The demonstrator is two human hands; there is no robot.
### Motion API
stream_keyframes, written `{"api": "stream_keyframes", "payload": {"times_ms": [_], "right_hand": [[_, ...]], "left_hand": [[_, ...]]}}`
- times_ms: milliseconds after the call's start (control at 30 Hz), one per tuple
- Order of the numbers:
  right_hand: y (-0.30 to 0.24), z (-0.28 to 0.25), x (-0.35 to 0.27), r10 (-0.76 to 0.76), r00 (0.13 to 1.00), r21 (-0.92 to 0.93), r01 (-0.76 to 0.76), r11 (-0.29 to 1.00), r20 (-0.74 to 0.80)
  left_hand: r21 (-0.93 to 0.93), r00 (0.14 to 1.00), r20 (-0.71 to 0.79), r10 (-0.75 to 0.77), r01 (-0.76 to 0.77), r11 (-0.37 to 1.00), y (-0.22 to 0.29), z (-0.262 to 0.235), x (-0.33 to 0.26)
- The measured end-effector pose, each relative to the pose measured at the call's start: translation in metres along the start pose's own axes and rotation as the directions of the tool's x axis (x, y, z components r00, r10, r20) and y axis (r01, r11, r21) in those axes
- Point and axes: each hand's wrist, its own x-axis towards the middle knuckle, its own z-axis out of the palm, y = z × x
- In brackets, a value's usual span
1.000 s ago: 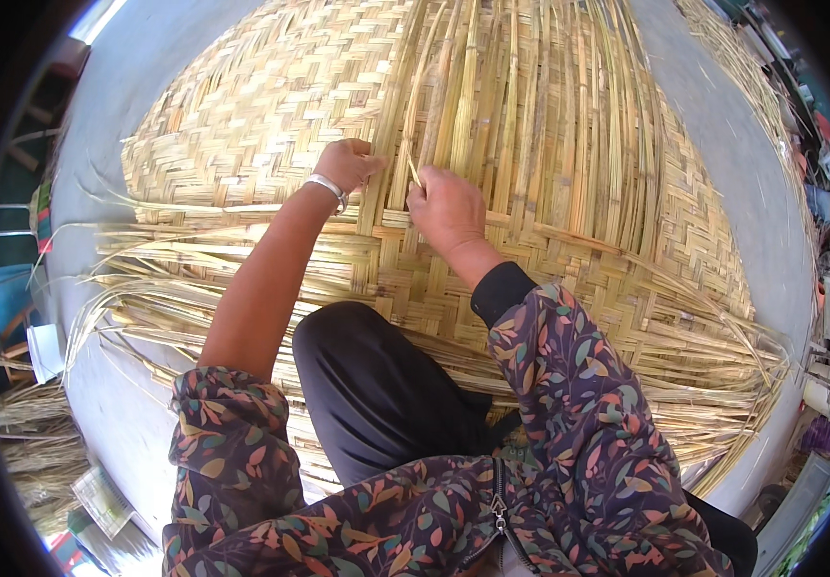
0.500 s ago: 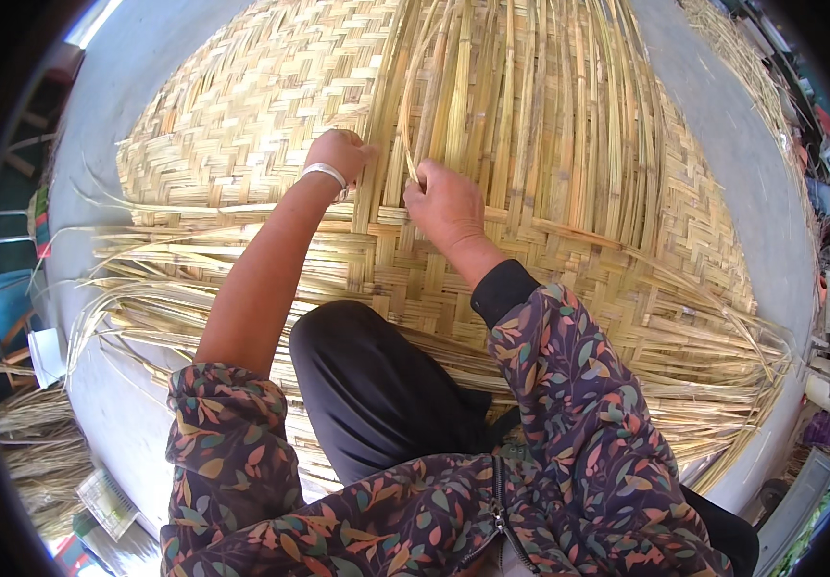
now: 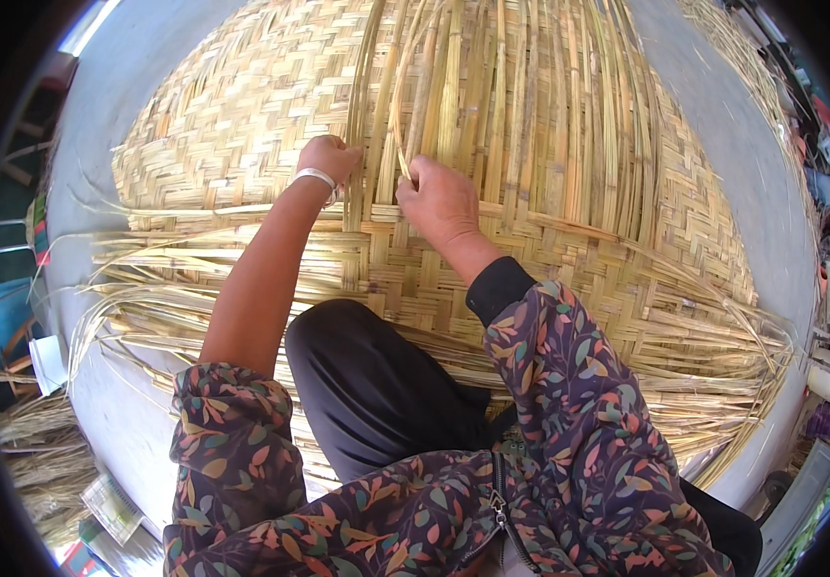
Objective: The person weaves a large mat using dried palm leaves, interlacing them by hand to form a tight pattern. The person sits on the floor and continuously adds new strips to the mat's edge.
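A large mat (image 3: 232, 106) of woven flat bamboo strips lies in front of me, with a bundle of long loose strips (image 3: 521, 106) running away from me over its middle. My left hand (image 3: 329, 159), a white band at its wrist, is closed on a strip (image 3: 361, 87) at the left side of that bundle. A short way to the right, my right hand (image 3: 439, 200) pinches the near end of a thin, curved strip (image 3: 399, 125) between thumb and fingers. Tightly woven mat shows between and below the hands. The left fingertips are partly hidden.
Loose strip ends fan out across the mat's near left (image 3: 165, 255) and near right (image 3: 713, 394). My bent knee (image 3: 357, 375) rests at the mat's near side. Grey floor (image 3: 98, 125) surrounds it. A white container (image 3: 48, 363) and straw heaps (image 3: 45, 442) stand left.
My left hand has moved slightly left, and the strip it holds has shifted left with it. My right hand has moved a little left too, still pinching the curved strip.
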Motion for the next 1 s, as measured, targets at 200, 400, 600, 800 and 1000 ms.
{"api": "stream_keyframes", "payload": {"times_ms": [200,400,600,800,1000], "right_hand": [[0.005,-0.002,-0.001,0.012,1.0,0.02,-0.012,1.0,-0.008],[-0.001,-0.002,-0.001,-0.004,1.0,0.04,0.004,0.999,0.002],[0.005,-0.004,-0.003,0.001,1.0,0.027,-0.001,1.0,-0.015],[-0.001,-0.008,-0.006,0.009,1.0,0.075,-0.009,0.997,-0.002],[-0.001,-0.012,-0.006,0.084,0.995,0.116,-0.089,0.989,0.046]], "left_hand": [[-0.475,0.964,0.266,0.022,0.111,0.873,0.006,-0.014,-0.016],[-0.075,0.991,0.113,0.071,-0.062,0.995,-0.008,-0.01,0.0],[0.416,0.945,-0.146,0.293,-0.21,0.885,0.01,0.005,-0.017],[0.438,0.932,0.078,0.354,-0.351,0.828,0.011,0.004,0.008],[-0.369,0.936,0.333,0.114,0.018,0.929,0.022,-0.007,0.009]]}}
